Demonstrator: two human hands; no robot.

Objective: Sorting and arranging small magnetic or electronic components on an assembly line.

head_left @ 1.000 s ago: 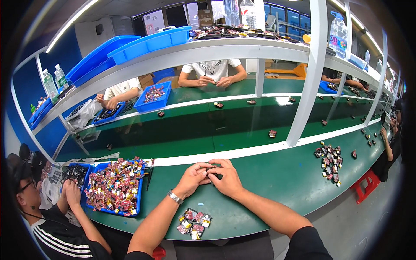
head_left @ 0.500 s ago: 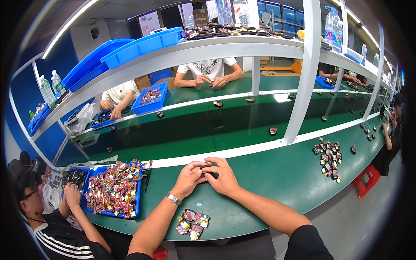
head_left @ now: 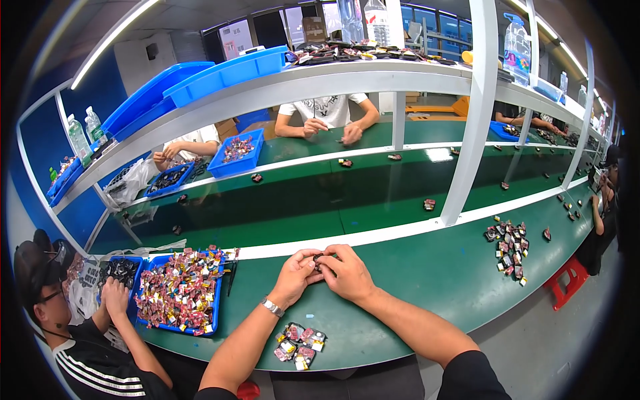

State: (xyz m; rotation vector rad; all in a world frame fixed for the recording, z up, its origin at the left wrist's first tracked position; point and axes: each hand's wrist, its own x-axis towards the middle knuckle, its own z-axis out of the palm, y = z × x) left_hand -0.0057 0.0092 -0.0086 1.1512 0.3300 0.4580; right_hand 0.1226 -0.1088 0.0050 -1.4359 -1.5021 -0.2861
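Note:
Both my hands meet over the green bench, close to its white rail, around a small black plastic housing [head_left: 319,261]. My left hand [head_left: 297,275] is closed on its left side, fingers wrapped round it. From the right, my right hand [head_left: 347,272] pinches the same piece with thumb and fingertips; most of it is hidden by the fingers. Nearer to me, between my forearms, lies a small cluster of black housings [head_left: 300,345] fitted with reddish circuit boards and white-and-yellow parts.
A blue tray [head_left: 217,308] heaped with red boards stands at the left, beside a tray of black housings [head_left: 120,272] where a co-worker [head_left: 83,333] works. More assembled pieces [head_left: 510,248] lie at the right. A white post [head_left: 472,120] rises beyond the rail; other people sit across the belt.
My right fingertips have shifted slightly on the housing. The whole view has moved a little. Across the belt, the middle worker's hands have moved apart.

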